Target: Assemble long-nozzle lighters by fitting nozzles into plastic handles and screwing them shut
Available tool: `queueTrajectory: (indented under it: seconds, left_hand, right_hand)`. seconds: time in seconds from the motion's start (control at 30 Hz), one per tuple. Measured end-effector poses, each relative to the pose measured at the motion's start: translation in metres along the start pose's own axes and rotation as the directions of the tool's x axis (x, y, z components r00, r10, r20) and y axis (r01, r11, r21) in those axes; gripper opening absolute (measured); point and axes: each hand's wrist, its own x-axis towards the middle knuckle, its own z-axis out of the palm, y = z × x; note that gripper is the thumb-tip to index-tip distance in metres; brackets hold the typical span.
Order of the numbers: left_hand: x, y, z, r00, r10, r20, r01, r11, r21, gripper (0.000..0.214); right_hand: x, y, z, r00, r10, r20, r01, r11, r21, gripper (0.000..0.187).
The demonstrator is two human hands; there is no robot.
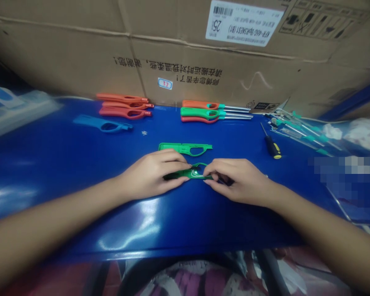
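Low over the blue table, my left hand (pixel 160 172) grips the left part of a green lighter shell half (pixel 195 174), its thumb and fingers on opposite edges. A thin pale wire lies along the shell's open inner side. At the shell's right end, my right hand (pixel 231 179) has its thumb and index finger pinched closed on it; whether a smaller part is between them is hidden. Just beyond the hands lies a second green lighter shell half (pixel 172 147), inner side up, with a trigger loop at its right.
Orange lighter shells (pixel 123 112) and a blue one (pixel 101 123) lie back left. Finished-looking lighters (pixel 200 112) with metal tubes rest at back centre. A screwdriver (pixel 271 146) and several tube parts (pixel 305 131) lie right. A cardboard box (pixel 80 53) walls the back.
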Motion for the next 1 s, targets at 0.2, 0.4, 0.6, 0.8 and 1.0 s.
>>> queueTrajectory:
  seconds: [0.2,0.4,0.6,0.8,1.0]
  left_hand:
    - [0.001,0.002,0.000,1.000,-0.028,0.009,0.028,1.000,-0.005,0.025]
    - [0.002,0.002,0.001,1.000,-0.024,0.017,0.025,0.999,-0.022,0.025]
    - [0.003,0.001,0.003,1.000,-0.004,0.010,0.004,0.999,-0.054,0.024]
    - [0.003,0.000,0.006,1.000,0.013,-0.012,-0.014,0.998,-0.064,0.028]
    - [0.003,0.001,0.006,0.999,0.015,-0.031,-0.016,0.999,-0.041,0.030]
  right_hand:
    - [0.002,0.002,0.005,1.000,-0.011,-0.009,0.011,0.999,-0.045,0.013]
    - [0.002,0.002,0.010,0.998,0.014,-0.066,-0.016,0.999,-0.038,0.015]
    - [0.006,0.007,0.020,0.990,0.052,-0.134,-0.059,0.997,-0.043,0.012]
    - [0.010,0.009,0.024,0.981,0.097,-0.169,-0.098,0.995,0.006,0.008]
    - [0.009,0.008,0.023,0.982,0.090,-0.169,-0.089,0.996,0.011,0.011]
